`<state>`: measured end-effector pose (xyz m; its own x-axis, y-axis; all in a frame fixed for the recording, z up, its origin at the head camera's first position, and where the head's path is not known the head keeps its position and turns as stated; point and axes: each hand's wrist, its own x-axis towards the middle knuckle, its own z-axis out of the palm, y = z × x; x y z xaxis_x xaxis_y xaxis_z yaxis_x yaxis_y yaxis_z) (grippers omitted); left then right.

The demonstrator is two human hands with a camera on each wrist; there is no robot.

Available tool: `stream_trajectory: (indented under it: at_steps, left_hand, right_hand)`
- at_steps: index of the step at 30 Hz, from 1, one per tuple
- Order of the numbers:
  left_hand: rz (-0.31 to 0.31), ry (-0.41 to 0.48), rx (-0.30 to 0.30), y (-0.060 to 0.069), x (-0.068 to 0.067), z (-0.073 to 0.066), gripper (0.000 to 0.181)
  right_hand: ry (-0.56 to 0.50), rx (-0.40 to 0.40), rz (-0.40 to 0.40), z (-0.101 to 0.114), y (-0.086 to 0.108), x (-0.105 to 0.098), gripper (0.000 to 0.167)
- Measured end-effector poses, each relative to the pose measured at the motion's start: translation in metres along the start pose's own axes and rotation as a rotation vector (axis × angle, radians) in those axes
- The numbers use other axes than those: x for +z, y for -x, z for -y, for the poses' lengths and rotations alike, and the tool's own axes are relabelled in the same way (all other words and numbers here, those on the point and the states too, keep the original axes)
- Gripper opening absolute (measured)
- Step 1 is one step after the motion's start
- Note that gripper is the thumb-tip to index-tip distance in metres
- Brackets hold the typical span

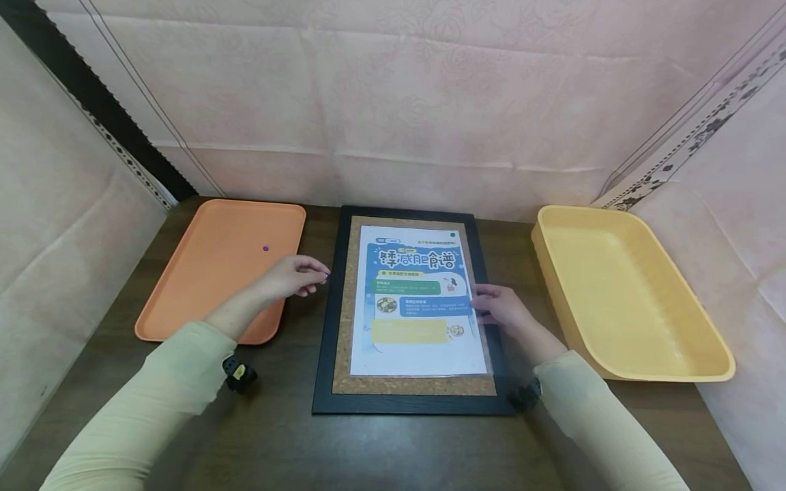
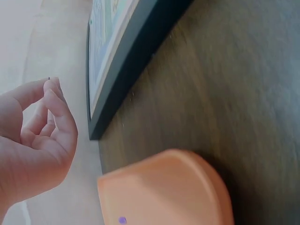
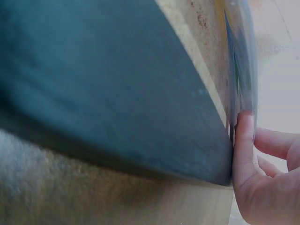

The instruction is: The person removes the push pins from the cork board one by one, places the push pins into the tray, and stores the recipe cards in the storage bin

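A laminated poster (image 1: 417, 354) with a blue and white print lies on a cork board (image 1: 405, 386) with a black frame. At the poster's right edge, my right hand (image 1: 505, 308) pinches the clear plastic margin between thumb and finger, as the right wrist view shows. My left hand (image 1: 295, 276) is above the gap between the board's left side and an orange tray (image 1: 215, 273). Its thumb and forefinger pinch a tiny dark-tipped thing (image 2: 48, 78), mostly hidden by the fingertips. One small purple piece (image 1: 265, 248) lies in the orange tray.
A deep yellow bin (image 1: 645, 300) stands on the right side of the dark wooden table (image 1: 393, 450). Pale patterned cloth (image 1: 393, 102) hangs behind the table and along both sides.
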<state>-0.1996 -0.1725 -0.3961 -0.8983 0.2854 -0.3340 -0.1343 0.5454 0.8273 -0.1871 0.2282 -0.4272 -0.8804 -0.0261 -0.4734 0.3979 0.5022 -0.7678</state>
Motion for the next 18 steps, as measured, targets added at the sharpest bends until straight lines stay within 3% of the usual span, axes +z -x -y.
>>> stream_trajectory:
  at_steps: [18]
  left_hand:
    - [-0.142, 0.003, -0.056, -0.004, -0.052, 0.041, 0.035]
  right_hand:
    - [0.001, 0.01, -0.02, -0.001, -0.003, 0.002, 0.051]
